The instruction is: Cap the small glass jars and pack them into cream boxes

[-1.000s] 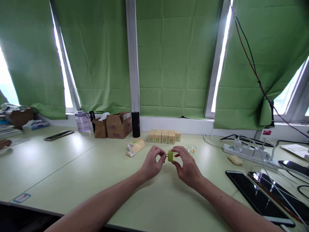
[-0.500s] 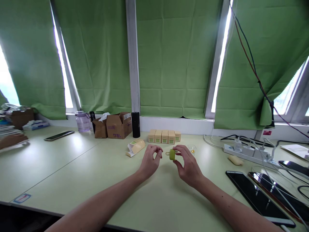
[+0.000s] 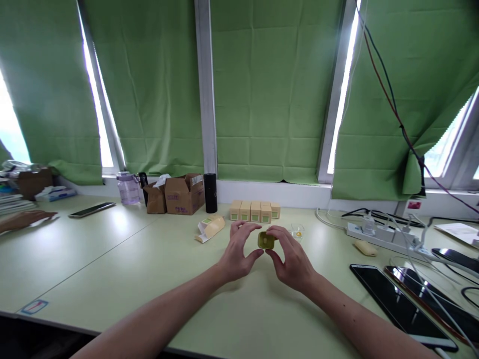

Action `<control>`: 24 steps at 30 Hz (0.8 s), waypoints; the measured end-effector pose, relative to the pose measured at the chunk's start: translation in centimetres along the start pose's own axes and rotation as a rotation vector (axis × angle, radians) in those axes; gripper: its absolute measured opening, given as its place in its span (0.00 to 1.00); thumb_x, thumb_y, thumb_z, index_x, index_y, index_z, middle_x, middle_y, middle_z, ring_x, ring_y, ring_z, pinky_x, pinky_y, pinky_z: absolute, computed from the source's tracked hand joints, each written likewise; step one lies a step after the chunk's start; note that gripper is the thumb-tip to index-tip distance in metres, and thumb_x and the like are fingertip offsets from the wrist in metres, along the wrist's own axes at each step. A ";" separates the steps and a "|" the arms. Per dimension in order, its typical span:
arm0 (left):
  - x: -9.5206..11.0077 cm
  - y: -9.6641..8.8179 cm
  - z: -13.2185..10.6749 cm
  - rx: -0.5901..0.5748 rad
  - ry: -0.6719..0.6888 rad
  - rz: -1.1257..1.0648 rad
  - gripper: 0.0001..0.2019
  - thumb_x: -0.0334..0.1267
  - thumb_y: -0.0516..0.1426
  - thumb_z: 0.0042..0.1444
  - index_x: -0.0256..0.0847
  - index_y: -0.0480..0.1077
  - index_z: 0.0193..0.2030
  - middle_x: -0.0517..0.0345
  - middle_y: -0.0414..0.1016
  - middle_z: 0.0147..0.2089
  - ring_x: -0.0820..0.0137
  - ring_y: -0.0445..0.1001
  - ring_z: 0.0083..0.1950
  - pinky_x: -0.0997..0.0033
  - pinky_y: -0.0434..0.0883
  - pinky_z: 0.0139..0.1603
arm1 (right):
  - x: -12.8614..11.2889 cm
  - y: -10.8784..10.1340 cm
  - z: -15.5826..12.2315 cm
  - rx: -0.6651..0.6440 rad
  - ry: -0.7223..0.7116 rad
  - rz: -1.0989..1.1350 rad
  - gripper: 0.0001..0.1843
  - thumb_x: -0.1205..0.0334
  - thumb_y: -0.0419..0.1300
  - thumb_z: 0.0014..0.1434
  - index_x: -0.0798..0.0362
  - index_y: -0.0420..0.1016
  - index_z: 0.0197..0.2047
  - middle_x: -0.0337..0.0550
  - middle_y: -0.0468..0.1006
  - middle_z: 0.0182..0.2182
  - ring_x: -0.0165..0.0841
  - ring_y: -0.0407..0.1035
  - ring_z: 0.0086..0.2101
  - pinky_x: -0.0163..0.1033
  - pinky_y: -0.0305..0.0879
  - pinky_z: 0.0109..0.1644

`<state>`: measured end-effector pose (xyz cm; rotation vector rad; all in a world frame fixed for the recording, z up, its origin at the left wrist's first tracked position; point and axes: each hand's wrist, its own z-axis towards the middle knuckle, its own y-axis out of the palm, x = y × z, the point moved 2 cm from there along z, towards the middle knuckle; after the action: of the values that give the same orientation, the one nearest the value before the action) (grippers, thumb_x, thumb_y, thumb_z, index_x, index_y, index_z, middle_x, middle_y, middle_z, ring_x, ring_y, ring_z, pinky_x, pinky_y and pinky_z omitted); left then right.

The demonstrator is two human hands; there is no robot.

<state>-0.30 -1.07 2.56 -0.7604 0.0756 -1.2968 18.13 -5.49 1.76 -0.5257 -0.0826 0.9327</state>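
A small olive-green case [image 3: 266,240] is held above the pale green table [image 3: 112,269], between both hands. My right hand [image 3: 292,257] pinches it from the right with thumb and fingers. My left hand [image 3: 239,249] curls around its left side, thumb below and fingers above, touching it. Just beyond the hands stands a row of small tan boxes [image 3: 255,210]. An opened tan box [image 3: 209,228] lies to the left and a small clear cup [image 3: 298,231] to the right.
Cardboard boxes [image 3: 178,193], a black cylinder [image 3: 210,192] and a purple bottle [image 3: 127,187] stand at the back left. A power strip [image 3: 385,236] with cables and dark phones [image 3: 396,304] lie at the right. Another person's hand [image 3: 22,219] rests at the far left.
The green case has turned, and its small loop no longer sticks out to the left. My left hand has come back onto the case. The other person's hand at far left reached further in.
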 end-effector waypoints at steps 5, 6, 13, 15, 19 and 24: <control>-0.1 0.1 0.2 0.007 0.041 0.018 0.19 0.32 0.62 0.59 0.46 0.69 0.56 0.49 0.76 0.55 0.53 0.67 0.61 0.43 0.61 0.66 | -0.2 0.0 0.1 -0.015 -0.047 -0.031 0.18 0.74 0.54 0.65 0.48 0.68 0.55 0.55 0.73 0.52 0.46 0.72 0.53 0.52 0.78 0.51; -0.1 0.1 0.2 0.010 0.043 0.019 0.19 0.32 0.62 0.59 0.47 0.69 0.56 0.49 0.76 0.55 0.53 0.67 0.61 0.44 0.61 0.66 | -0.2 0.0 0.1 -0.020 -0.048 -0.039 0.18 0.74 0.54 0.65 0.48 0.68 0.55 0.55 0.72 0.52 0.45 0.72 0.53 0.52 0.78 0.51; 0.0 0.0 0.0 0.024 0.052 0.026 0.18 0.31 0.61 0.60 0.46 0.68 0.56 0.48 0.76 0.53 0.51 0.67 0.60 0.43 0.64 0.63 | -0.2 0.0 0.0 -0.049 -0.063 -0.094 0.20 0.74 0.52 0.66 0.48 0.69 0.58 0.56 0.71 0.53 0.44 0.74 0.48 0.52 0.79 0.47; 0.0 0.0 0.0 0.028 0.061 0.031 0.18 0.31 0.61 0.60 0.46 0.68 0.57 0.48 0.76 0.53 0.51 0.67 0.59 0.43 0.65 0.62 | -0.2 0.1 0.0 -0.051 -0.066 -0.105 0.20 0.73 0.52 0.66 0.49 0.69 0.58 0.56 0.71 0.54 0.44 0.74 0.48 0.52 0.79 0.47; 0.1 0.0 0.0 0.051 0.108 0.043 0.19 0.30 0.60 0.60 0.46 0.67 0.57 0.49 0.76 0.52 0.53 0.68 0.58 0.44 0.64 0.63 | -0.2 0.2 0.1 -0.072 -0.059 -0.121 0.18 0.73 0.52 0.67 0.49 0.71 0.56 0.56 0.70 0.55 0.44 0.74 0.48 0.51 0.79 0.47; -0.1 0.0 0.0 0.068 0.126 0.065 0.19 0.29 0.60 0.60 0.46 0.67 0.57 0.49 0.77 0.52 0.53 0.68 0.57 0.44 0.64 0.63 | -0.5 0.2 0.4 -0.088 -0.063 -0.129 0.16 0.73 0.51 0.67 0.50 0.73 0.52 0.56 0.71 0.54 0.45 0.74 0.48 0.50 0.78 0.46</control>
<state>-0.34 -0.99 2.49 -0.6136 0.1554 -1.2781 17.61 -5.61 2.10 -0.5657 -0.2134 0.8221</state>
